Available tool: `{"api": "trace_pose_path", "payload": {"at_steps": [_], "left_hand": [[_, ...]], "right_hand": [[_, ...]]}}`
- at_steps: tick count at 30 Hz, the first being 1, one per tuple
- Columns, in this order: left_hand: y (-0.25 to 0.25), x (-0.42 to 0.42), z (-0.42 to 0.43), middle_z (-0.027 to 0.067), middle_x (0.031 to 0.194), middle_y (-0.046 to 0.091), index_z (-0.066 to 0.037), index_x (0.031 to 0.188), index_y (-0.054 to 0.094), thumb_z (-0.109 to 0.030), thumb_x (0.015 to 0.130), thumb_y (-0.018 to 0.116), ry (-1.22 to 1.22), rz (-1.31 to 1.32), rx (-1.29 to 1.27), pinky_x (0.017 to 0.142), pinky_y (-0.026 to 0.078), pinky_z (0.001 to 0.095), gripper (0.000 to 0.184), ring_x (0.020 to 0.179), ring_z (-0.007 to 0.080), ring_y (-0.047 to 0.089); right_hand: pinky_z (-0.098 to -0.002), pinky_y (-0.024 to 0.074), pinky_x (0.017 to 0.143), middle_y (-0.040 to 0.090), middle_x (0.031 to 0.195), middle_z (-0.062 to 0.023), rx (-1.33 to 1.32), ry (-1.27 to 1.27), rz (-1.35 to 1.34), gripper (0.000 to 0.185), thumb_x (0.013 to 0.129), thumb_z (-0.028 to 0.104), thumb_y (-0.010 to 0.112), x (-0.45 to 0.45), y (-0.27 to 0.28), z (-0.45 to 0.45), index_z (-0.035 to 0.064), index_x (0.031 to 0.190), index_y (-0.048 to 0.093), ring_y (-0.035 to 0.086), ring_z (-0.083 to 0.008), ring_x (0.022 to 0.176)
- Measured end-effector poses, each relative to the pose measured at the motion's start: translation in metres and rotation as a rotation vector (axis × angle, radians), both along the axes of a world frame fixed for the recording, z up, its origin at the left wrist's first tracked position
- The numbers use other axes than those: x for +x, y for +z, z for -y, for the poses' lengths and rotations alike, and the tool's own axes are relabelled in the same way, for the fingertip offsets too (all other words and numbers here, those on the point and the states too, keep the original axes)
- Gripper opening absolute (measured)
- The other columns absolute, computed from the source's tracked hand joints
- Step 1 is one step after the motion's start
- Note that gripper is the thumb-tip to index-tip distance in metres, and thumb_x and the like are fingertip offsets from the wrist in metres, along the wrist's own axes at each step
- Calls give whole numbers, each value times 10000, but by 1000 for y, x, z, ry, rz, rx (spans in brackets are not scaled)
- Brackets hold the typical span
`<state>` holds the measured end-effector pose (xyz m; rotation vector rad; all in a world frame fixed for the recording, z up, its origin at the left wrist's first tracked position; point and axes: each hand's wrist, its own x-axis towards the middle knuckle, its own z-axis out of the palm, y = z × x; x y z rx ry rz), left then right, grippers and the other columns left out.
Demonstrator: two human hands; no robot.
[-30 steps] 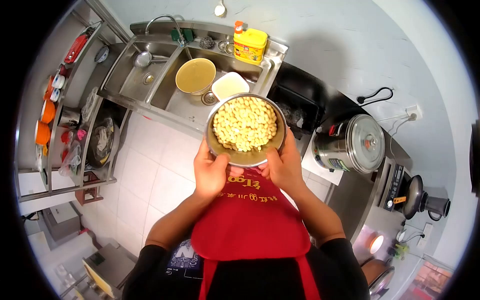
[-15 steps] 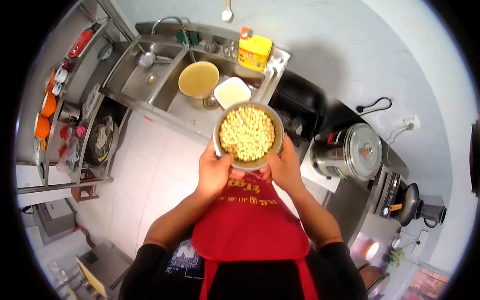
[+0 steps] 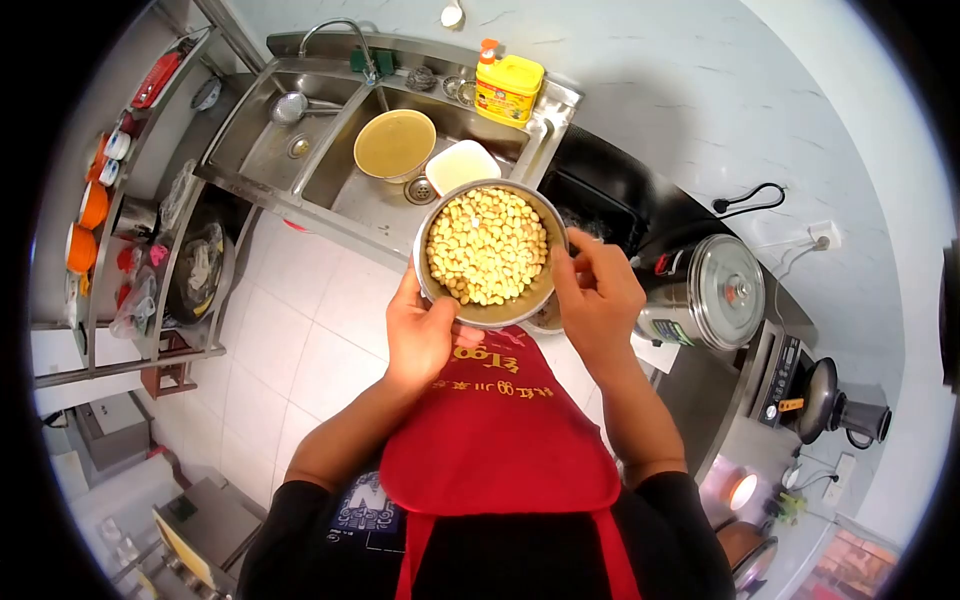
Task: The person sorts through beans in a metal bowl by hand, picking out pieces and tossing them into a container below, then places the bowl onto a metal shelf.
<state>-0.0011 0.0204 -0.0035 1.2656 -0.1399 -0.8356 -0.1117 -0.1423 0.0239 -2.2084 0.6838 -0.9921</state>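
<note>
Left hand [image 3: 420, 342] grips a metal bowl [image 3: 503, 313] of beans [image 3: 487, 245], fingers [image 3: 467, 334] partly hidden beneath; right hand [image 3: 605, 300] curls beside it, grip unclear.

Bowl [image 3: 538, 291] in L grip [image 3: 420, 340], R grip [image 3: 602, 300] nr

A yellow jug [image 3: 508, 92] stands by the sink [image 3: 360, 206], with orange pots [image 3: 93, 206], perhaps, on the rack [image 3: 130, 367].

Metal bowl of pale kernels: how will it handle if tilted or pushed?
The metal bowl looks rigid, so probably won't flex. The many kernels likely add weight. They look loose, so tilting may spill them.
</note>
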Motion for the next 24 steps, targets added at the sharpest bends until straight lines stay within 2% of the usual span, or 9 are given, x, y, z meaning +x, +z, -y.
{"api": "trace_pose_path", "payload": {"at_steps": [1,2,3,5,6,8,15,17,24], "left_hand": [[1,0,1,210,1080,663,-30,1542,286,93,889,406,2,7,6,525,616,311,675,615,237,707],[2,0,1,209,1092,663,-40,1552,277,94,888,405,4,15,12,524,614,306,689,620,234,708],[1,-1,2,209,1092,663,-40,1552,277,94,888,405,-1,17,9,524,614,306,689,620,234,708],[-1,-3,2,212,1129,659,-67,1583,227,95,888,403,-1,47,-7,527,612,298,735,628,227,712],[-1,-5,3,212,1129,659,-67,1583,227,95,888,403,-2,47,-10,527,612,298,735,628,227,712],[1,-9,5,207,1074,673,-20,1518,327,110,870,389,46,86,-17,498,581,292,663,577,199,676],[-3,-7,5,214,1123,671,-50,1562,274,103,882,370,4,113,2,518,599,278,704,601,196,696],[-9,-4,4,205,1083,683,-111,1621,116,78,905,397,-45,115,0,558,614,297,792,630,199,715],[-9,0,6,216,1097,679,-107,1620,120,74,907,389,-78,119,25,566,619,296,783,627,206,715]], "right_hand": [[-303,508,567,667,771,-79,-218,55,48,369,850,58,750,3,3,5,55,1211,674,614,-193,589],[-335,526,576,676,780,-103,-259,82,35,226,873,102,717,10,5,4,58,1094,699,644,-252,615],[-335,526,576,676,780,-103,-262,77,36,226,873,102,717,14,6,4,58,1094,699,644,-252,615],[-394,545,612,698,802,-135,-266,89,-327,138,902,131,676,19,8,4,47,999,726,682,-300,686],[-394,545,612,698,802,-135,-269,87,-327,138,902,131,676,22,7,6,47,999,726,682,-300,686],[-464,546,651,703,798,-149,-278,42,-616,172,928,212,623,29,3,10,65,936,711,687,-361,741],[-480,544,657,696,759,-145,-320,51,-732,182,933,242,606,41,-8,15,88,897,696,691,-364,725],[-490,542,657,697,759,-152,-317,35,-714,187,927,251,609,43,-14,17,87,893,694,691,-368,726],[-486,546,664,693,755,-167,-292,36,-751,172,910,241,611,52,-18,18,93,898,697,689,-371,724]]}}
